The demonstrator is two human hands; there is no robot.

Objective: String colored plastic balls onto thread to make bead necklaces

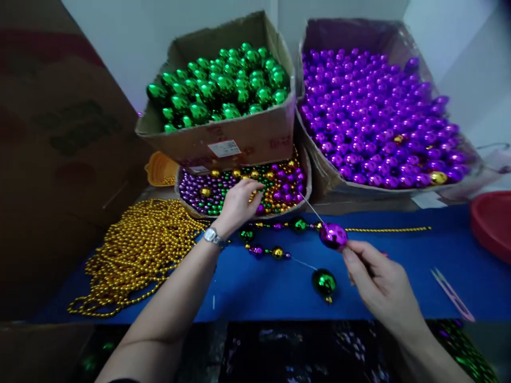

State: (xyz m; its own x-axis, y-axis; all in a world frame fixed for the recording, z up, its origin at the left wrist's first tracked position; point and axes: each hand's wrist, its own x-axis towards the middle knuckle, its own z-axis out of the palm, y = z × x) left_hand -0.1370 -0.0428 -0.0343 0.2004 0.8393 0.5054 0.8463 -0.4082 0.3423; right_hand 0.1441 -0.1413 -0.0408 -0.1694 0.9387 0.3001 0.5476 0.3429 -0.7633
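**Bead stringing at blue table, both hands busy**

Head view: Left hand (pixel 238 202) reached forward into shallow tray of mixed small beads (pixel 279 183), fingers curled down among purple, gold and green beads; exact pinch hidden, so could not tell whether anything was gripped. Wore a wristwatch (pixel 213 236). Right hand (pixel 377 282) nearer the body, thumb and forefinger closed on large purple bead (pixel 333 235), other fingers loosely bent. Thin needle or wire (pixel 310 207) stuck up and left out of that bead. Partly strung strand (pixel 275 251) lay on blue table (pixel 399 266) between the hands, carrying small purple, gold and green beads. Large green bead (pixel 324 282) rested on table just below and left of held bead, joined by thread. Thin gold bead chain (pixel 387 230) ran right from held bead. Heap of gold bead strands (pixel 136 255) lay left of left forearm. Behind tray, cardboard box of green balls (pixel 223 85); beside it, right, box of purple balls (pixel 379 117). Red dish (pixel 493 221) at right edge. Snips (pixel 451 292) lay on table, right of right hand.
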